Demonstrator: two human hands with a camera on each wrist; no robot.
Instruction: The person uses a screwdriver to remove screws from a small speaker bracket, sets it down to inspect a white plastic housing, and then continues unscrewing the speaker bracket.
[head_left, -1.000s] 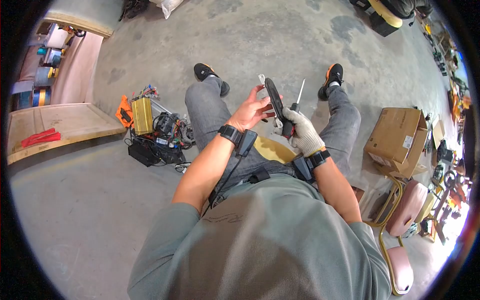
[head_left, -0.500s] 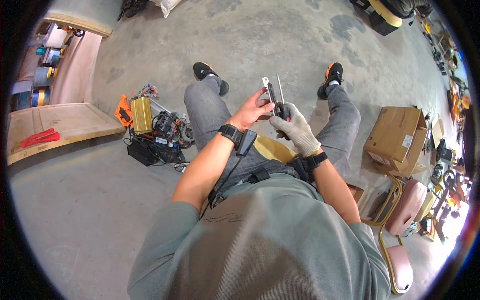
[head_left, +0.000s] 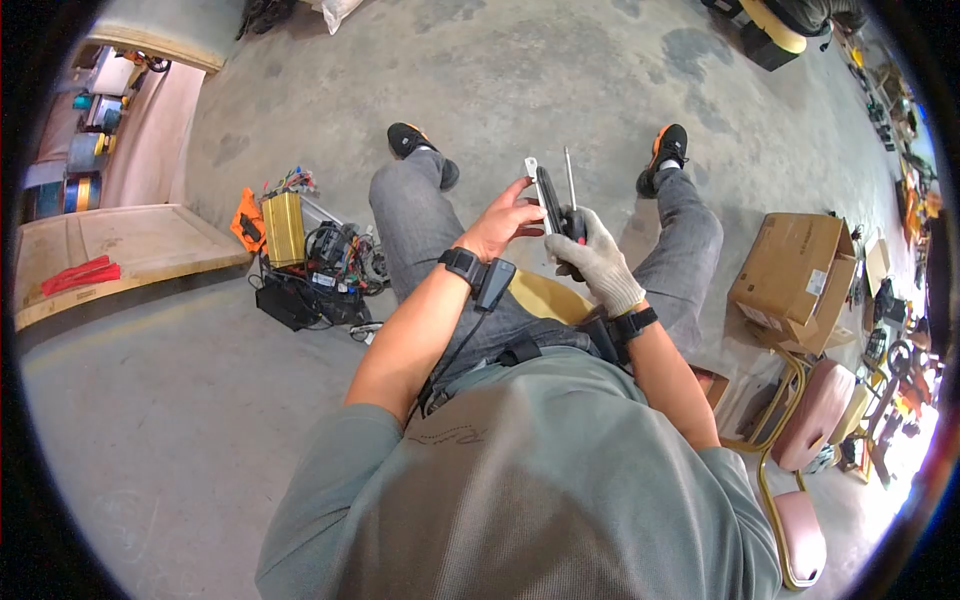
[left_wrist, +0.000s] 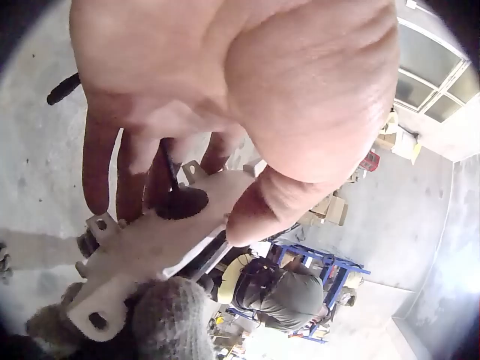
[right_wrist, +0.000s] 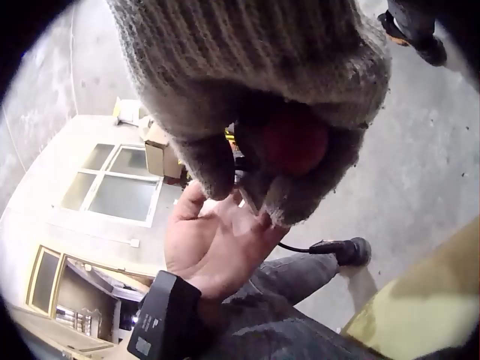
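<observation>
The bare left hand [head_left: 492, 228] pinches a pale bracket [head_left: 531, 168] with a black part [head_left: 548, 198] against it. In the left wrist view the bracket [left_wrist: 135, 259] shows tabs with holes and a black disc [left_wrist: 182, 203] on its face; the left thumb lies on one edge, the fingers behind. The gloved right hand [head_left: 604, 262] grips the other side of the piece and also a screwdriver [head_left: 570, 180], its shaft pointing away from the body. From the right wrist, the red handle end [right_wrist: 296, 140] shows inside the curled glove [right_wrist: 262, 75]; the screwdriver's tip is hidden there.
On the floor at left lie a gold box [head_left: 284, 230], black devices and tangled cables. A wooden board [head_left: 150, 240] holds red gloves [head_left: 82, 275]. A cardboard box [head_left: 790, 265] and a pink-padded chair [head_left: 815, 415] stand at right. A yellow seat [head_left: 548, 298] shows between the legs.
The black part has turned from showing its broad face to nearly edge-on. The gloved hand has shifted left around it, and the screwdriver has moved left, close beside the part.
</observation>
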